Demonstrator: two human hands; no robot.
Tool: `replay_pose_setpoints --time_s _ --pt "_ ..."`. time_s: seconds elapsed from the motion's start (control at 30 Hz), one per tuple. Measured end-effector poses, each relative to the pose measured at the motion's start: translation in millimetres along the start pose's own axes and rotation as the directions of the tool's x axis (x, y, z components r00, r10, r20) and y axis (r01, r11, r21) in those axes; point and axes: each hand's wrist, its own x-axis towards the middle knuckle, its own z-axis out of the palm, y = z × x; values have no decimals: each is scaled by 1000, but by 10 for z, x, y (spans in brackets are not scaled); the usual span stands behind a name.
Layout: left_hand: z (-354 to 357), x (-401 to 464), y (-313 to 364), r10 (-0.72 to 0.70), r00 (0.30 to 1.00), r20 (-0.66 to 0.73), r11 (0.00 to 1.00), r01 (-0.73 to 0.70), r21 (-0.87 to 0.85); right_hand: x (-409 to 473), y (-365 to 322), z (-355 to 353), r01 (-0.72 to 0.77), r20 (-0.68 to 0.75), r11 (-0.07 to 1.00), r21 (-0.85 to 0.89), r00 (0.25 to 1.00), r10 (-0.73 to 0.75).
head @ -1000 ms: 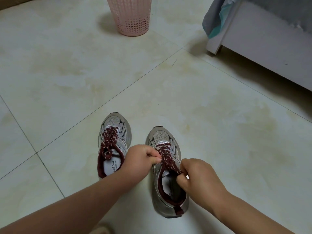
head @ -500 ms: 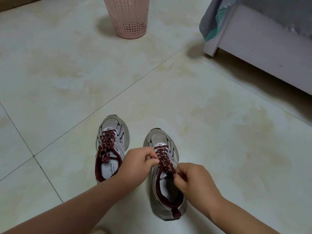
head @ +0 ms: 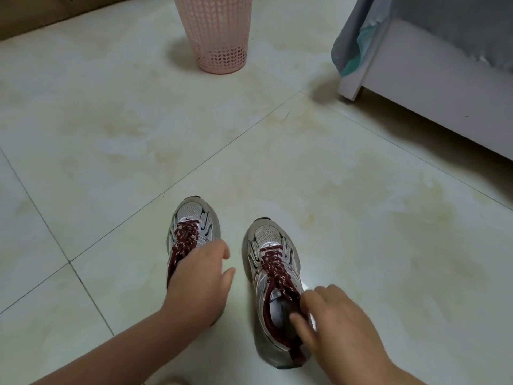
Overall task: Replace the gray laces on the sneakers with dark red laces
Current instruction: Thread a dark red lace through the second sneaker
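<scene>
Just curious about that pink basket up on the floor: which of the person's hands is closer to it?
Left. The left hand lies over the left sneaker, more directly below the pink basket. The right hand sits lower and farther right.

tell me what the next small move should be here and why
Probably a quick check, then draw both hands back. Both sneakers, the left one and the right one, already carry dark red laces, and no gray lace shows. The left hand is open over the left sneaker; the right hand lies blurred at the right sneaker's collar, its grip unclear.
</scene>
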Motion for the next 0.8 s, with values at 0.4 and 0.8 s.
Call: replay_pose_setpoints --time_s 0.4,0.8 --pt "248 -340 -465 -70 940 333 931 -59 361 1 -124 593 155 228 982 -109 965 -127" --pt "241 -322 -201 2 887 462 922 -180 343 436 -317 300 41 250 984 -176 968 5"
